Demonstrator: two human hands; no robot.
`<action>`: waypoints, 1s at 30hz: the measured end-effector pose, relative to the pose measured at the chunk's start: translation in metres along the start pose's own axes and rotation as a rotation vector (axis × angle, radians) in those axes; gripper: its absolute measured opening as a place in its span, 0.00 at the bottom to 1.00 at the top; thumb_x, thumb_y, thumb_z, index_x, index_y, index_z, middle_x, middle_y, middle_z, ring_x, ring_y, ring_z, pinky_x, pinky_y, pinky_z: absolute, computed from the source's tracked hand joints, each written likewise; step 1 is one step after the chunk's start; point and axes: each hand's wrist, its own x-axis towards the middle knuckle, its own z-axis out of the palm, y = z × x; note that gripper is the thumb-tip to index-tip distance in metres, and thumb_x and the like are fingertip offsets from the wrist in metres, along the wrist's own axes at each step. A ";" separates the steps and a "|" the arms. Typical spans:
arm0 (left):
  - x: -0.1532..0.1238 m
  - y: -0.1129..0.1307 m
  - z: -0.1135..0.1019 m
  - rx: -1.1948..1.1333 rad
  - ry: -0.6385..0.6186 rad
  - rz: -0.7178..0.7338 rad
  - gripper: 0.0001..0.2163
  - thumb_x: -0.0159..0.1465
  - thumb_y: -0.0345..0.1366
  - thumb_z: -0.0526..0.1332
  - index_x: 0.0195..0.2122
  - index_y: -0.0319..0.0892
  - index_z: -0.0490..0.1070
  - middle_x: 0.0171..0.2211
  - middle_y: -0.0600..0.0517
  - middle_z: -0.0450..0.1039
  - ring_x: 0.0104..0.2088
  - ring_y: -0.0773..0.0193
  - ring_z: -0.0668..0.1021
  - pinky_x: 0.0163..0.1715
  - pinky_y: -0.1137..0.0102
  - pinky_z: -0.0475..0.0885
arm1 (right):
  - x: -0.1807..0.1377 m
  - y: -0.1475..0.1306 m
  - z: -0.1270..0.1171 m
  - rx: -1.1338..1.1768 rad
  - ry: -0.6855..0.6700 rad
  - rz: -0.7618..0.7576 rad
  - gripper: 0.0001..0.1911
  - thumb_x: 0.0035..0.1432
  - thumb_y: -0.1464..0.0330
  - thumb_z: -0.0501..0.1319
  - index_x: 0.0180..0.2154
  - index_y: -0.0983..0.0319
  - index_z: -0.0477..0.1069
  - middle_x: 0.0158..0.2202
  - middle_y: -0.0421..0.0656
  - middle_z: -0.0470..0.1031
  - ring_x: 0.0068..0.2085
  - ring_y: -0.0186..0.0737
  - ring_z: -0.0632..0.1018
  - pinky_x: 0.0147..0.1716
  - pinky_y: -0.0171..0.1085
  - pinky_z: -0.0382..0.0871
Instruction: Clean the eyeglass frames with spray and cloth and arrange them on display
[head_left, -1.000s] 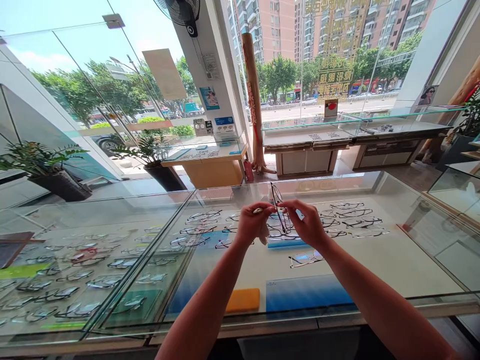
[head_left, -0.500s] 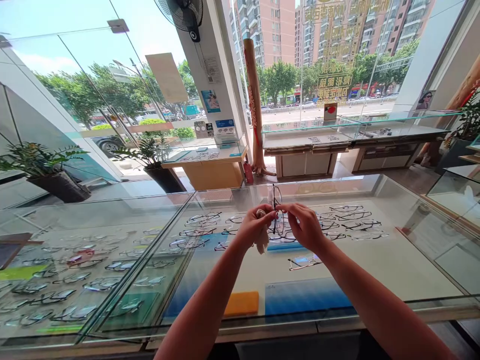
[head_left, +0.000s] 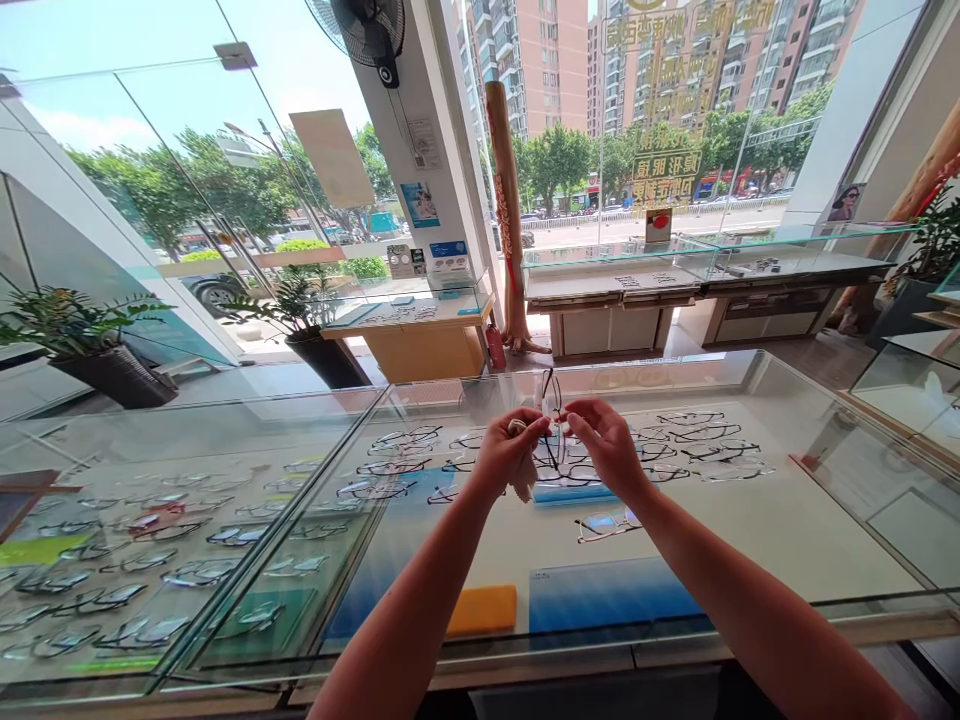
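Note:
Above the glass display counter (head_left: 750,380) I hold a thin dark-framed pair of glasses (head_left: 553,392) upright between both hands. My left hand (head_left: 508,452) is closed, pinching a small pale cloth (head_left: 523,482) against the frame; the cloth hangs below the fingers. My right hand (head_left: 609,444) is closed on the other side of the frame, thumb and fingertips pinched. Both hands hover over the rows of glasses (head_left: 694,440) lying inside the case.
A second glass case (head_left: 187,400) full of glasses adjoins on the left. Inside the near case lie an orange pad (head_left: 481,609), a blue mat (head_left: 611,595) and a lone pair of glasses (head_left: 604,523). Potted plants (head_left: 90,335), more counters (head_left: 712,270) and windows stand beyond.
Both hands with the glasses have shifted slightly up and away over the counter. The fingers have re-gripped the frame; the glasses stay upright between them.

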 end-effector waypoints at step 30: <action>0.005 0.016 -0.039 -0.703 -0.219 -0.243 0.21 0.56 0.49 0.75 0.28 0.41 0.65 0.28 0.57 0.56 0.22 0.73 0.55 0.18 0.75 0.54 | 0.017 0.013 -0.027 0.525 -0.371 0.509 0.11 0.53 0.66 0.72 0.26 0.60 0.71 0.29 0.41 0.80 0.33 0.38 0.79 0.37 0.38 0.73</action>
